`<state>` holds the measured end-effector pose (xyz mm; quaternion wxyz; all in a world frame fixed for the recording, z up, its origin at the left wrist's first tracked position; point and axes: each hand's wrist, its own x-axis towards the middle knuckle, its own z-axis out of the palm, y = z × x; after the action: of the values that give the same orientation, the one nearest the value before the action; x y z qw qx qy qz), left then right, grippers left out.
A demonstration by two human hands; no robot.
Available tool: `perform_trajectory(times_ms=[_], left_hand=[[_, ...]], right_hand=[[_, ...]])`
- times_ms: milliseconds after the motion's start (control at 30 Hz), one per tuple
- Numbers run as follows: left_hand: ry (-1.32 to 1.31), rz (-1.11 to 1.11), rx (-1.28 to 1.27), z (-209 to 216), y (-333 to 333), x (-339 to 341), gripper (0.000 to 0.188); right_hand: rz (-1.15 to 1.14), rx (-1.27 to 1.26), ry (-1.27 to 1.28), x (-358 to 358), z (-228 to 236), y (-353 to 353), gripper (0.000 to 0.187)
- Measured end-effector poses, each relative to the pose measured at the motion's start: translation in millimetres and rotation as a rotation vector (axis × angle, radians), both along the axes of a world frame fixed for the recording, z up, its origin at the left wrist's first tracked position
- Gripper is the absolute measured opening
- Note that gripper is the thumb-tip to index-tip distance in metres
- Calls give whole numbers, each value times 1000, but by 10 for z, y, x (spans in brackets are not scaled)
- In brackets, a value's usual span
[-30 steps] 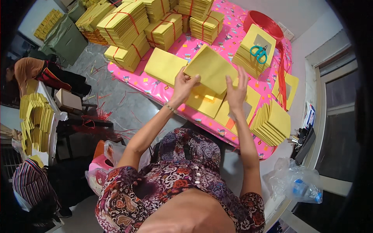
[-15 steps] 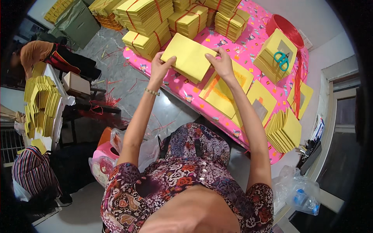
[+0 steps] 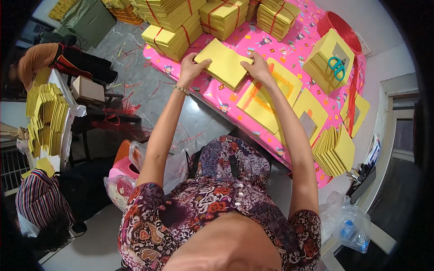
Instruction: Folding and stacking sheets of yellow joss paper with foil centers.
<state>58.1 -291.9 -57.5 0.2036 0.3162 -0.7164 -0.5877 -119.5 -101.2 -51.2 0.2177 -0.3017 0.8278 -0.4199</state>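
Between my two hands is a stack of yellow paper (image 3: 223, 61), squared into a thick block at the near edge of the pink table. My left hand (image 3: 194, 68) closes on its left end, thumb on top and fingers down the side. Gripping the right end the same way is my right hand (image 3: 257, 67). The fingers under the stack are hidden. Just behind it stand yellow paper bundles tied with red strips (image 3: 174, 38). To the right of my right hand, flat yellow sheets with orange print (image 3: 266, 97) lie on the cloth.
Teal-handled scissors (image 3: 337, 68) rest on a tall yellow stack (image 3: 316, 63). Behind it sits a red basin (image 3: 341, 31), with red strips hanging down beside it. A fanned yellow stack (image 3: 334, 151) is at the table's right end. At left, another person (image 3: 43, 58) bends over a paper-laden table.
Both hands have lowered the yellow stack slightly and shifted it a little right, so its top lies flatter. At left, the other person has moved slightly.
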Motion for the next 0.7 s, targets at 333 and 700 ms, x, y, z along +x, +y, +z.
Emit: perform_trajectory(times_ms=[333,700], left_hand=[[-248,53,-663,159,206,1,54],[-76,-133,-1097,132,313,-6,22]], right_hand=[[63,288,385,193,283,-36,42],[14,-164,706,256,313,470,32]])
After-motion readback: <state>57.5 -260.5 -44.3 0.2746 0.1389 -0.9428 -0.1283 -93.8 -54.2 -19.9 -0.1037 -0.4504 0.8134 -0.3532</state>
